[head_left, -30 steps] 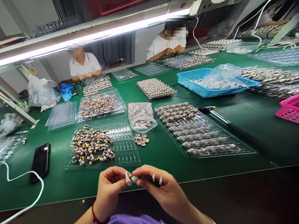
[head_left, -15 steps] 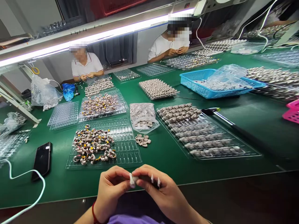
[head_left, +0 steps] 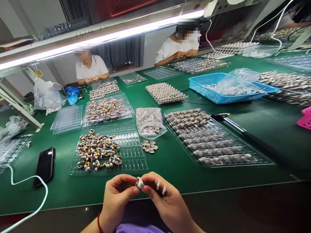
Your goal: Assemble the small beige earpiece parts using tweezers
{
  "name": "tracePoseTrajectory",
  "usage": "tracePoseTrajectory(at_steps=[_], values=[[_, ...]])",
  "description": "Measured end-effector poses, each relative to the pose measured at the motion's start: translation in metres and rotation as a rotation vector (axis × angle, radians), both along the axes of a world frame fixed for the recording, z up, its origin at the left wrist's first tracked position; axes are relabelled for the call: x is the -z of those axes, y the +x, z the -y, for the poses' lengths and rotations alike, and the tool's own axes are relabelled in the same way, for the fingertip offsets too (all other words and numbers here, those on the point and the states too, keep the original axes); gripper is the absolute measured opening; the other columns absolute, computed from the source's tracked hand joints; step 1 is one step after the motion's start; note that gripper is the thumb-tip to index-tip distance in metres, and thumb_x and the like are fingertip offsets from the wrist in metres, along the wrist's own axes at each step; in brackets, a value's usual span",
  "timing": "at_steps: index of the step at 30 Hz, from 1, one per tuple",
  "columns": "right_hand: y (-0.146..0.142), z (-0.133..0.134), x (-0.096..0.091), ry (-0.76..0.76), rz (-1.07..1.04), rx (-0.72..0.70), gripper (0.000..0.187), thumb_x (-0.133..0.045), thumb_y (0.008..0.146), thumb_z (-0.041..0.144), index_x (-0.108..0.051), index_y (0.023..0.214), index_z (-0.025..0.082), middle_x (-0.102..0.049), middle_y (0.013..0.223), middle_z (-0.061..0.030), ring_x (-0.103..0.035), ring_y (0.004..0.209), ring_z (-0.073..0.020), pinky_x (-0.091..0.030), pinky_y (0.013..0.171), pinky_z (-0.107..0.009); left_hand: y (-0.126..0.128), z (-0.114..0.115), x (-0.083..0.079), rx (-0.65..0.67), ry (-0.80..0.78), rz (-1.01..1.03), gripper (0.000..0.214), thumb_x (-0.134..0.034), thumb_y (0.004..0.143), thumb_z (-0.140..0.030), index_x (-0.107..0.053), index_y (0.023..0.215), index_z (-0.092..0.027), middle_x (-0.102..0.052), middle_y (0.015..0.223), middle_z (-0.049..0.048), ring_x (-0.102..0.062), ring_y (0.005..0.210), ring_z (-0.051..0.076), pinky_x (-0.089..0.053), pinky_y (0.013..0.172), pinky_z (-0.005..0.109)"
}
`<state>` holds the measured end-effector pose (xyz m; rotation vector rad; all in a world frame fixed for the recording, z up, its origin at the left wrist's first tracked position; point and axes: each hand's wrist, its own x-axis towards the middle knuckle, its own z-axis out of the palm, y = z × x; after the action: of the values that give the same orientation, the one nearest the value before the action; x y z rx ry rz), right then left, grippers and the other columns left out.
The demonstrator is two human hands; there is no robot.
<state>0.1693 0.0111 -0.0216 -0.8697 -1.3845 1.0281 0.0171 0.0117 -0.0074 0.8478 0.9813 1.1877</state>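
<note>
Gripping a small pale piece point(head_left: 139, 183) from both sides, the left hand point(head_left: 119, 191) and the right hand point(head_left: 164, 195) meet near the front edge of the green worktop point(head_left: 80, 194), each with thumb and forefinger closed on it. Two white pointed tips show at the right hand's other fingers; whether they are nails cannot be told. A red band point(head_left: 99, 223) circles the left wrist.

Just beyond the hands, a clear tray point(head_left: 133, 152) bears a jumble of pale parts point(head_left: 97, 150) with yellow bits. To its right lies a loose cluster of pale shells point(head_left: 149, 147), in front of a clear bag point(head_left: 149, 119) of similar ones. Further right, rows of grey pieces point(head_left: 209, 142) sit in another tray point(head_left: 263, 161), with a black-handled rod point(head_left: 234, 124) beside it.

At the left, a dark phone point(head_left: 44, 166) lies near a white cable point(head_left: 45, 194). A blue basket point(head_left: 206, 92) stands farther back, and two people in white tops point(head_left: 92, 69) work across the worktop under a bright tube light point(head_left: 109, 37).
</note>
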Motion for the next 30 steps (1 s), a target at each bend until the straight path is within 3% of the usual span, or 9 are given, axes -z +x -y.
tracePoseTrajectory(at_steps=[15,30], values=[[-0.004,0.002,-0.003,-0.112,-0.084,-0.014,0.016,-0.062,0.090,0.032,-0.069,0.080,0.021,-0.056,0.074,-0.0005,-0.056,0.067,-0.0146,-0.046,0.061,-0.022,0.003,-0.001,-0.006,-0.026,0.031,-0.033,0.017,-0.089,0.058,-0.024,-0.080,0.071,-0.020,-0.079,0.071,0.0038,-0.071,0.065,0.014,-0.056,0.064,0.019],[-0.008,0.003,-0.006,-0.223,-0.211,-0.053,0.018,-0.070,0.083,0.038,-0.073,0.076,0.022,-0.056,0.069,0.0003,-0.053,0.062,-0.0123,-0.044,0.057,-0.020,-0.001,0.001,-0.009,-0.055,0.193,-0.125,0.011,-0.086,0.061,-0.016,-0.080,0.070,-0.020,-0.075,0.067,0.0030,-0.068,0.063,0.013,-0.055,0.061,0.016]])
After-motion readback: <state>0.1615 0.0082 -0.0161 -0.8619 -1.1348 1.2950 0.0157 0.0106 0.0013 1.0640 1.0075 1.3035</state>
